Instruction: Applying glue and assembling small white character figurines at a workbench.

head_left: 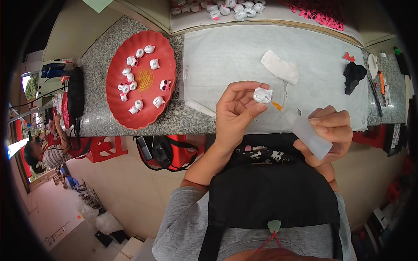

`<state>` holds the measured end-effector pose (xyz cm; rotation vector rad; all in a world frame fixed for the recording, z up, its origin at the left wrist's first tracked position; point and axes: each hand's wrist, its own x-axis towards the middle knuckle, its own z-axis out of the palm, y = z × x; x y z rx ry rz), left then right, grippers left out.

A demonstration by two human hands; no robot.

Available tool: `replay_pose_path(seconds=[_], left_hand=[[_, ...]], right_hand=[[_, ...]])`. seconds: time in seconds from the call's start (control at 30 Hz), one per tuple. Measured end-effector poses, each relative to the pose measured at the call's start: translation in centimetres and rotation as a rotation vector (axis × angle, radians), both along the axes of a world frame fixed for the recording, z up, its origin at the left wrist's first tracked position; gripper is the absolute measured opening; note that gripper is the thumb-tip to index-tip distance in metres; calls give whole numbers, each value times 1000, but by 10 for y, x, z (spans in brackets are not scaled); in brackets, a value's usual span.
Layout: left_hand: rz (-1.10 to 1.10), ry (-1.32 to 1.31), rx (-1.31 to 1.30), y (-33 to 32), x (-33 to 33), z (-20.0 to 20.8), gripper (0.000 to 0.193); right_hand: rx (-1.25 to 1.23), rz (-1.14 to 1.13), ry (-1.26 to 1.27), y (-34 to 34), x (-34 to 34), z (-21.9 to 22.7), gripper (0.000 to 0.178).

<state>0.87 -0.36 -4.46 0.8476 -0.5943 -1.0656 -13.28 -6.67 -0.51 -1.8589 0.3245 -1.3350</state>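
Between the thumb and fingers of my left hand (237, 111) is a small white figure head (261, 95) with pointed ears, like a cat's. My right hand (334, 132) grips a translucent squeeze bottle (310, 138), tilted so that its thin orange nozzle tip (277, 105) points at the piece. The tip sits very close to the white head; whether they touch I cannot tell. Both hands are held above the front edge of a paper-covered worktop (226, 56).
At left stands a red scalloped plate (152, 114) with several white heads. A crumpled tissue (280, 67), a black cloth (354, 77) and a rolled white paper (200, 108) lie on the worktop. More white pieces (241, 15) fill a shelf behind. A person (52, 150) sits far left.
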Motion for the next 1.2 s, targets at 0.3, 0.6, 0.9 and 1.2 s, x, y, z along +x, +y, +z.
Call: replay_pose_path(seconds=[0.3,0.6,0.9,1.2], left_hand=[[14,-15,4,0,0,0,33],[-10,-22,-43,2,1,-1,32],[3,-62,-46,2,1,-2,32],[105,-416,-92,1,-1,-6,30]], right_hand=[[36,-11,-14,1,0,-1,36],[25,-16,-12,2,2,-1,35],[23,-16,-6,3,2,0,38],[34,-9,22,5,5,0,38]])
